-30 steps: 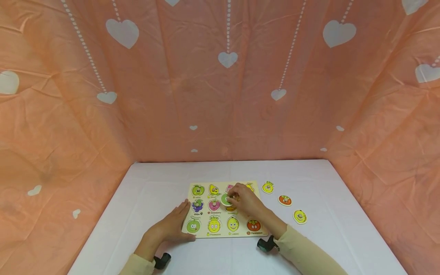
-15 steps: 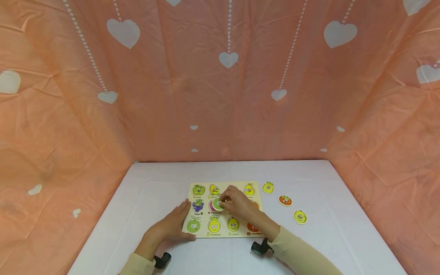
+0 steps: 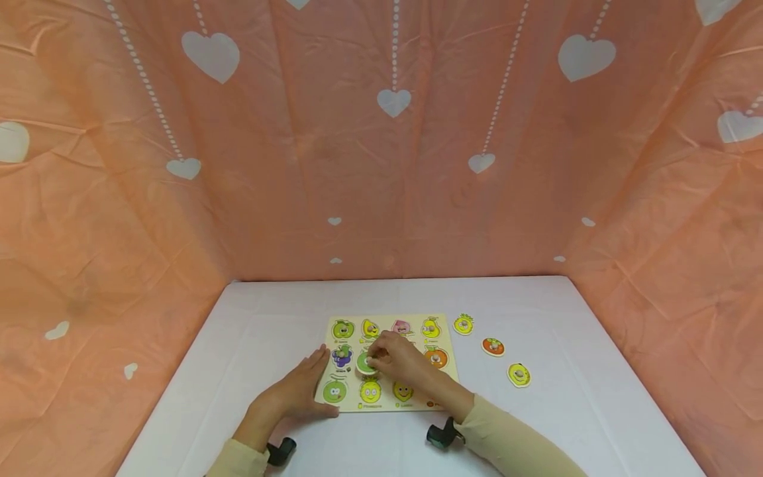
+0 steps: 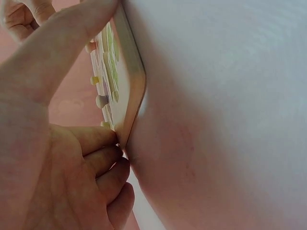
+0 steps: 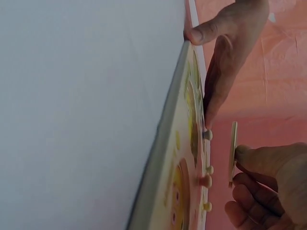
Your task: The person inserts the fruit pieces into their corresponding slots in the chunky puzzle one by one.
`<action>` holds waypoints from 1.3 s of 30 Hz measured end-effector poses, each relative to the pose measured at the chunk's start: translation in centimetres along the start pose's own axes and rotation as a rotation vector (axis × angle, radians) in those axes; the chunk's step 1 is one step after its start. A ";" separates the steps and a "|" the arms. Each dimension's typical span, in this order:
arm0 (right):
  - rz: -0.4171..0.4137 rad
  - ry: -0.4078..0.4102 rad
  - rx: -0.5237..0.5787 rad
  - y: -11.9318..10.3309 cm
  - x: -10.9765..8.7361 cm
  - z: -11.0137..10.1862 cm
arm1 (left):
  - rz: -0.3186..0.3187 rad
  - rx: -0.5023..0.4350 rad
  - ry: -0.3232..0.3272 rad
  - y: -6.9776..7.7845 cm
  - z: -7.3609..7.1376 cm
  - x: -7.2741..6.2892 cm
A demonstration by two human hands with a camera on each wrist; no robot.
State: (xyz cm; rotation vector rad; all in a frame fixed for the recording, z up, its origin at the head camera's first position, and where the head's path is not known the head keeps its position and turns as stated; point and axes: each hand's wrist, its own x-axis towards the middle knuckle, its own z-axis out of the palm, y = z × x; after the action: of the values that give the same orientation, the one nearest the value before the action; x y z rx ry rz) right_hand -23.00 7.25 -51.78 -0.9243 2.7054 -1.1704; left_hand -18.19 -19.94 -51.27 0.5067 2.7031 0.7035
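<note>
A pale wooden fruit puzzle board (image 3: 384, 319) lies on the white table, with knobbed fruit pieces in its upper two rows. My right hand (image 3: 398, 360) pinches a round green fruit puzzle piece (image 3: 363, 364) over the left part of the board. Seen edge-on in the right wrist view, that piece (image 5: 233, 151) stands apart from the board, above its knobs. My left hand (image 3: 297, 389) spans the board's near left corner, thumb along the front edge and fingers against the left side. Several fruit pictures and part of the lower right are hidden behind the right hand and forearm.
Three loose pieces lie right of the board: a yellow pineapple (image 3: 463, 324), a red-orange persimmon (image 3: 493, 346) and a yellow lemon (image 3: 518, 375). In the bottom row, printed faces show, among them a green one (image 3: 334, 391). An orange curtain (image 3: 387, 199) with hearts surrounds the table.
My right hand has moved left across the board with the green piece, uncovering the peach, pear and orange pieces. The left hand stays where it was.
</note>
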 end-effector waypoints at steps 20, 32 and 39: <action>-0.033 -0.058 -0.019 -1.3 0.8 2.2 | -0.017 0.009 -0.010 -0.3 0.2 0.2; -0.032 -0.105 -0.004 -2.1 0.8 3.6 | 0.000 0.017 -0.013 0.0 -0.1 0.0; -0.081 -0.111 0.018 -2.4 1.1 4.3 | 0.020 0.017 -0.012 -0.1 -0.2 0.0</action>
State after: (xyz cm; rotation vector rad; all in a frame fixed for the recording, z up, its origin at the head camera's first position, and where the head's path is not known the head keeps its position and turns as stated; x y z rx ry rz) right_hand -21.53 2.59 -52.97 -1.0718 2.5886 -1.1192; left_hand -18.27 -20.07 -51.12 0.5417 2.6984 0.6811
